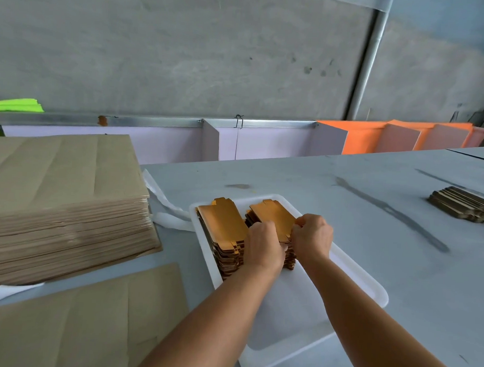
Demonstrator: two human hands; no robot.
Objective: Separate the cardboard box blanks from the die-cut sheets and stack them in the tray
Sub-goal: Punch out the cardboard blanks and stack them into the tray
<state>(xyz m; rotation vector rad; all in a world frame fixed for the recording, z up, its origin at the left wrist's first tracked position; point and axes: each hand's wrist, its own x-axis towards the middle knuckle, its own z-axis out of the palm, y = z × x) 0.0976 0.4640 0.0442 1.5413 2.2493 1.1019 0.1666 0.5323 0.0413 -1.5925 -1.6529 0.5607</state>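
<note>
Both bare hands, left hand point(263, 246) and right hand point(312, 236), grip the gold cardboard blank stack point(275, 218) inside the white plastic tray point(364, 288), apparently squaring it before letting go.

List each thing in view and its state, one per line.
Tray: flat on table, near half bare.
Left blank stack: in tray, untouched.
Right blank stack: in tray, gripped by both hands.
Left hand: holds right stack.
Right hand: pinches right stack's edge.
Sheet pile: tall, left of tray.
</note>
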